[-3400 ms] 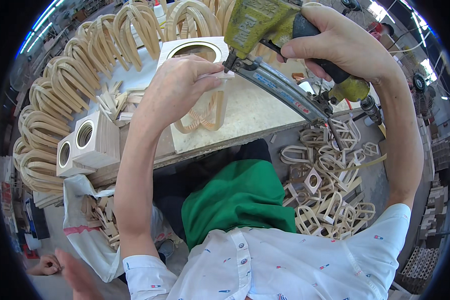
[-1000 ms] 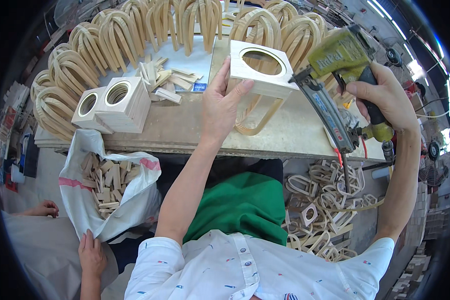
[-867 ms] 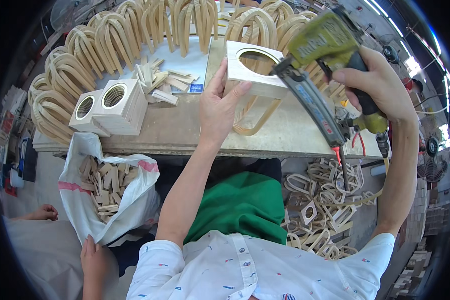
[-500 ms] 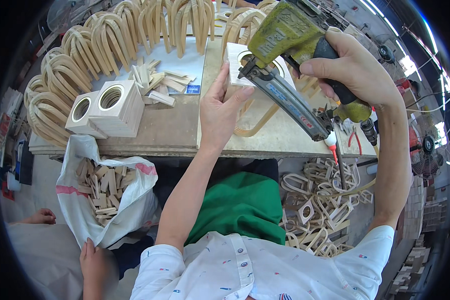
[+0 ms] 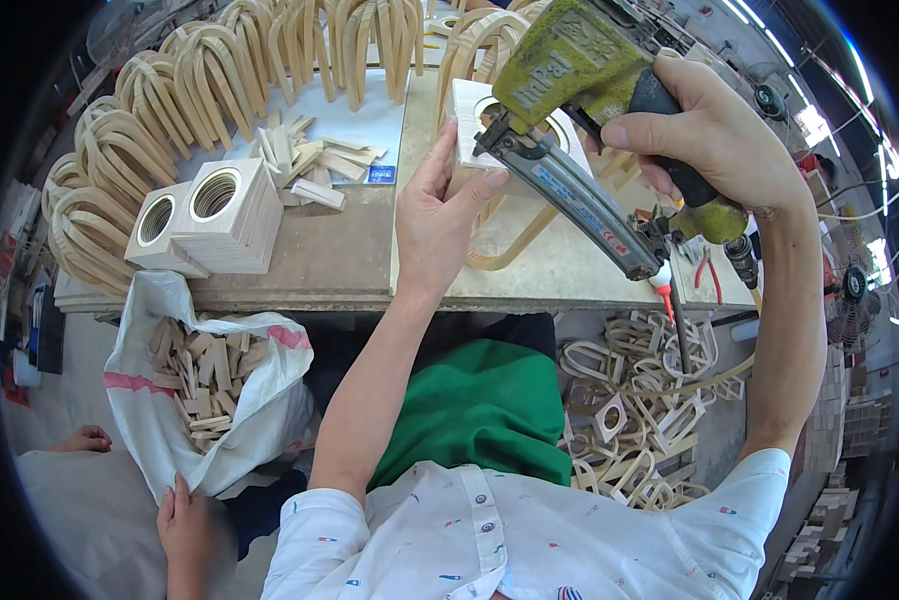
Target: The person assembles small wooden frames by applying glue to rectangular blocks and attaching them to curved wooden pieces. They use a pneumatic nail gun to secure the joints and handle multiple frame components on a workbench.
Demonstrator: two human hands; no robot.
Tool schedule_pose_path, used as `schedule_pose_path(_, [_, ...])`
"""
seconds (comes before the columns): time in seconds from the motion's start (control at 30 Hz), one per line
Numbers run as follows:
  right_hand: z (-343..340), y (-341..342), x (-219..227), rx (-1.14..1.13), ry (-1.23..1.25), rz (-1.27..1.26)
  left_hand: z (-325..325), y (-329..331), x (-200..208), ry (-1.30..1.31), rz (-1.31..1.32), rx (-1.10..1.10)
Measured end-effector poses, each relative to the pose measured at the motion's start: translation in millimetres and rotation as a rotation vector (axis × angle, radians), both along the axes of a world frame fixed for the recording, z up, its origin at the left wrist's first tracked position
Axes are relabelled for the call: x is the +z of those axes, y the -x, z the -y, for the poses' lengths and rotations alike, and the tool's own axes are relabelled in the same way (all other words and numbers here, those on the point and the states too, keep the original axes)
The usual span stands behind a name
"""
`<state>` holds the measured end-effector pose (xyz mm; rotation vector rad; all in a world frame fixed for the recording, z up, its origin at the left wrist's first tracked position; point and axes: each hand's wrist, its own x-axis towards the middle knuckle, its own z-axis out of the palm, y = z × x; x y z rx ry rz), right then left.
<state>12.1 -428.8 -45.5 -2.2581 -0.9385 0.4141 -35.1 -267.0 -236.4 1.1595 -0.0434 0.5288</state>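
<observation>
My right hand [image 5: 715, 130] grips a yellow-green pneumatic nail gun [image 5: 570, 70] by its black handle, its nose pressed against the edge of a square wooden panel [image 5: 467, 110] with a round hole. My left hand [image 5: 440, 215] holds that panel upright at its near edge, thumb toward the gun's nose. A bent wooden U-piece [image 5: 505, 245] hangs from under the panel onto the workbench [image 5: 330, 270]. The gun's long magazine [image 5: 595, 225] slants down to the right, with an air hose at the handle's base.
Stacked square panels with round holes [image 5: 210, 215] stand at the bench's left. Rows of bent wooden arches [image 5: 130, 150] line the back. Small wood blocks [image 5: 305, 160] lie mid-bench. A white sack of blocks [image 5: 205, 375] and another person's hand [image 5: 185, 520] are lower left; finished frames [image 5: 635, 410] pile lower right.
The nail gun has swung up from the right and its nose now meets the panel's edge. My left hand has stayed on the panel.
</observation>
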Motion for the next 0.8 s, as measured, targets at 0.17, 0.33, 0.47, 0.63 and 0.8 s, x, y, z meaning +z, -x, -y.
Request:
schedule_pose_path(0.17, [0,-1,-1,-0.017,0.030,0.114,1,0,2,-0.021,-0.023,0.004])
schedule_pose_path(0.33, [-8,4,10,0.035,0.153,0.184,6,-8,-13,0.069,0.072,0.019])
schedule_pose_path(0.47, [14,3,7,-0.059,0.137,0.185,4,16,-13,-0.022,-0.034,0.034])
schedule_pose_path(0.63, [42,2,2,-0.132,0.038,0.107,-37,15,-21,-0.379,-0.039,0.260])
schedule_pose_path(0.8, [52,1,6,-0.157,0.086,0.163,-39,-1,-14,-0.175,0.087,-0.076])
